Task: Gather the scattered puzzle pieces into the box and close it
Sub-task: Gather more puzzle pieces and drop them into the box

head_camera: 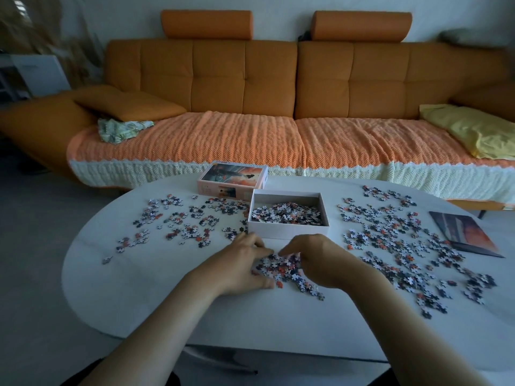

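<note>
An open white box [287,231] stands mid-table, partly filled with puzzle pieces. Its lid [232,178], printed with a sunset picture, lies just behind it to the left. In front of the box a small heap of pieces [281,270] lies between my hands. My left hand [237,264] cups the heap's left side with curled fingers. My right hand [317,259] curls over its right side, fingertips on the pieces. Scattered pieces spread to the left [178,218] and, more densely, to the right [401,246] of the box.
The white oval table [167,296] carries everything. A printed picture sheet [465,232] lies at its right edge. An orange sofa [250,79] with a knitted throw and cushions stands right behind the table.
</note>
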Demonstrator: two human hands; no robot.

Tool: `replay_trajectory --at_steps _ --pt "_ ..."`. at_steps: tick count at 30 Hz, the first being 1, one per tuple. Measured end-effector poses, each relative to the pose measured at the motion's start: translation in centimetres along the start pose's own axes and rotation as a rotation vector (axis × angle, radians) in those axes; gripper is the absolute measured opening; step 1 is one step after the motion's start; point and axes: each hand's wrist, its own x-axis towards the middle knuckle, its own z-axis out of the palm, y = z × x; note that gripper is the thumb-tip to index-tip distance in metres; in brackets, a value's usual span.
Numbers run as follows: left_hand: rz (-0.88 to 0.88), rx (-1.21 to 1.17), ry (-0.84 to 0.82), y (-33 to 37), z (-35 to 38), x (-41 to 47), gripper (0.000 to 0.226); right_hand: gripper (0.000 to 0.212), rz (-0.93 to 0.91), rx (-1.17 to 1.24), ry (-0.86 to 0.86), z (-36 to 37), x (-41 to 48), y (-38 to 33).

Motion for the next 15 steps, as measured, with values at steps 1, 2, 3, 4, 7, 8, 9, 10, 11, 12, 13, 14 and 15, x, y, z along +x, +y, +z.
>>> replay_trajectory --at_steps 1,2,3,4,7,8,9,10,11,12,13,14,15 --pt "0.003 -0.012 0.016 0.2 0.1 0.0 0.077 0.055 0.018 0.032 0.013 -0.2 -0.4 0.2" --pt "0.000 -0.017 0.027 0.5 0.3 0.0 0.073 0.050 0.030 0.060 0.025 -0.4 -0.9 0.4" --pt "-0.007 -0.021 0.034 0.7 0.4 -0.1 0.071 0.045 0.039 0.079 0.030 -0.8 -1.4 0.7" --pt "-0.014 -0.021 0.029 1.0 0.5 0.0 0.073 0.040 0.049 0.087 0.015 -1.2 -1.8 0.9" --pt "-0.015 0.040 -0.018 2.0 1.1 0.2 0.093 0.058 0.131 0.032 -0.156 -2.3 -3.1 1.7" --pt "-0.004 0.069 -0.022 2.4 1.4 0.3 0.097 0.066 0.165 0.009 -0.216 -2.5 -3.4 1.7" --pt "0.014 0.091 -0.015 2.7 1.6 0.4 0.097 0.069 0.183 -0.004 -0.251 -2.5 -3.6 1.7" --pt "0.033 0.101 0.000 3.0 1.8 0.6 0.095 0.068 0.192 -0.007 -0.258 -2.4 -3.7 1.8" --pt "0.050 0.098 0.019 3.3 2.1 0.8 0.091 0.065 0.199 0.002 -0.239 -2.2 -3.7 1.8" --pt "0.060 0.081 0.036 3.5 2.3 0.9 0.085 0.059 0.208 0.016 -0.210 -2.0 -3.6 1.9" --pt "0.069 0.055 0.056 3.7 2.4 1.1 0.078 0.052 0.216 0.032 -0.175 -1.8 -3.5 1.8" --pt "0.073 0.023 0.078 3.8 2.4 1.2 0.071 0.044 0.226 0.051 -0.136 -1.6 -3.3 1.7" --pt "0.073 -0.010 0.095 3.8 2.4 1.3 0.065 0.037 0.235 0.069 -0.096 -1.4 -3.1 1.5"
